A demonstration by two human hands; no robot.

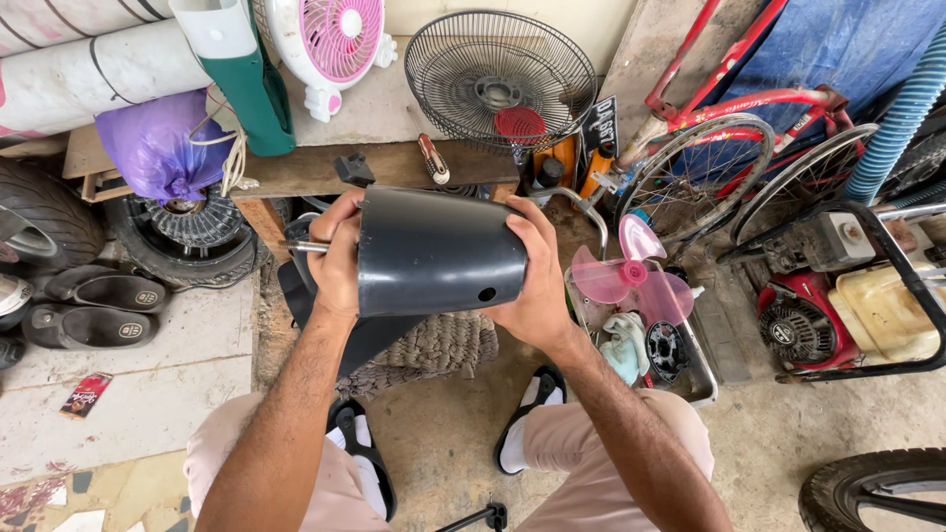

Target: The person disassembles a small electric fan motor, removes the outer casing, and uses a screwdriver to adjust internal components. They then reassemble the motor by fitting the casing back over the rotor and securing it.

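My left hand (340, 261) and right hand (537, 286) clamp a black housing (434, 251) above a concrete floor (443, 433), bicycle (729, 148) and fans (498, 74) crowding the workshop.

1. Small flat packet (86, 394), red and dark with light print, lies on the pale floor at far left, below the black sandals.
2. Black sign (598, 126) with white lettering, narrow and upright, leans right of the wire fan guard, beside the bicycle wheel.
3. No screens visible.

floor: cracked concrete (443, 443) | wooden bench (296, 169) | red bicycle (729, 108) leaning on wall | daylight
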